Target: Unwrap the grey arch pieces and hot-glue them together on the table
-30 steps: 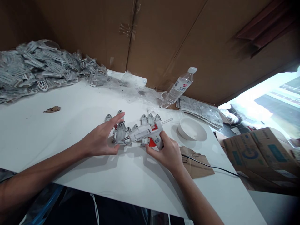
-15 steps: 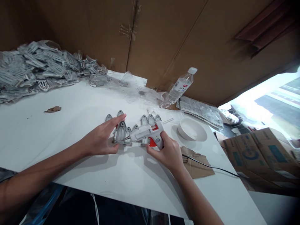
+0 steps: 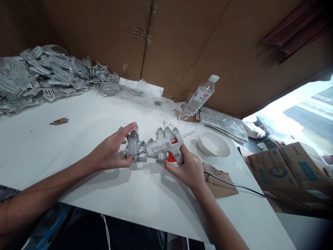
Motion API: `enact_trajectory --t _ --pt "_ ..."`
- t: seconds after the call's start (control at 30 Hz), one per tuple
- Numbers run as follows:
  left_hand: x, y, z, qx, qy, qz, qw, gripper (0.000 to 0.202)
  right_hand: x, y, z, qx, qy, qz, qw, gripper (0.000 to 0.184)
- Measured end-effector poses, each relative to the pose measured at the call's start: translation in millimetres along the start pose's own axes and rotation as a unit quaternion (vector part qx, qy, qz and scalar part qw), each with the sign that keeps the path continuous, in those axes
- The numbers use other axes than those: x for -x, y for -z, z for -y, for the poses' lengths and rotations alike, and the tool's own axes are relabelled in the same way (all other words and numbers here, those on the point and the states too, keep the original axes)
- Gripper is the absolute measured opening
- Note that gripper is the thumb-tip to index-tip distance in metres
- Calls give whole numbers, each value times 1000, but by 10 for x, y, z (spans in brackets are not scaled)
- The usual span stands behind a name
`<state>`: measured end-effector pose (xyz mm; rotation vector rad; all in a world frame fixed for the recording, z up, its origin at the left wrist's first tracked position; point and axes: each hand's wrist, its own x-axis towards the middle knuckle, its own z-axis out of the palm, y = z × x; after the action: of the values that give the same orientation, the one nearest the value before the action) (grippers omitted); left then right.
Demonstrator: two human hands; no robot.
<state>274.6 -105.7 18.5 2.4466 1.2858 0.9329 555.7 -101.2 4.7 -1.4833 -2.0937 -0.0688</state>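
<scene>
Between the thumb and fingers of my left hand point(image 3: 112, 148) is a small grey arch-shaped piece point(image 3: 133, 144), held upright by its top and bottom ends. My right hand point(image 3: 189, 167) is wrapped round the grip of a white hot glue gun point(image 3: 163, 146) with an orange trigger. A clear glue stick point(image 3: 188, 133) sticks out of the gun's back. The nozzle points left, close to the lower right edge of the held piece; whether it touches I cannot tell. More grey arch-shaped pieces point(image 3: 167, 132) lie in rows on the white table point(image 3: 109, 201), partly hidden behind the gun and my left hand.
A heap of bagged grey pieces point(image 3: 44, 76) fills the back left. At the back right are a tilted plastic bottle point(image 3: 199, 99), a white bowl point(image 3: 213, 144) and newspapers point(image 3: 221, 123). A black cord point(image 3: 241, 187) crosses a cardboard scrap point(image 3: 221, 182). Cardboard boxes point(image 3: 291, 173) stand at right.
The held piece has moved slightly up and left with my left hand. The glue gun has shifted slightly to the right in my right hand.
</scene>
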Motion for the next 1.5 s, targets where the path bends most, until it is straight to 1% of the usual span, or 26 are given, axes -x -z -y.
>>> enact_trajectory --t 0.17,0.3,0.4,0.6,0.77,0.9,1.23,1.5 --pt "-11 7 -19 17 44 4 999 98 -7 7 7 -17 -8 2 1000 41" --pt "-17 19 -68 57 68 42 995 101 -23 1 1 -37 -22 -12 999 38" --pt "-15 21 -97 89 79 73 990 103 -19 -14 -21 -35 -32 -10 999 35" --pt "-10 5 -100 126 86 86 984 111 -3 -49 -59 -35 -23 -9 999 34" --pt "-16 12 -120 130 87 87 984 111 -15 -25 -33 -42 7 -32 999 40" --pt "-13 7 -121 128 74 92 985 110 -21 -14 -19 -31 20 -34 999 40" --pt "-9 -16 -105 133 66 101 984 109 -11 -45 -18 -2 18 -26 999 36" --pt "-6 -25 -105 135 67 104 983 110 -14 -39 -6 17 16 -21 1000 38"
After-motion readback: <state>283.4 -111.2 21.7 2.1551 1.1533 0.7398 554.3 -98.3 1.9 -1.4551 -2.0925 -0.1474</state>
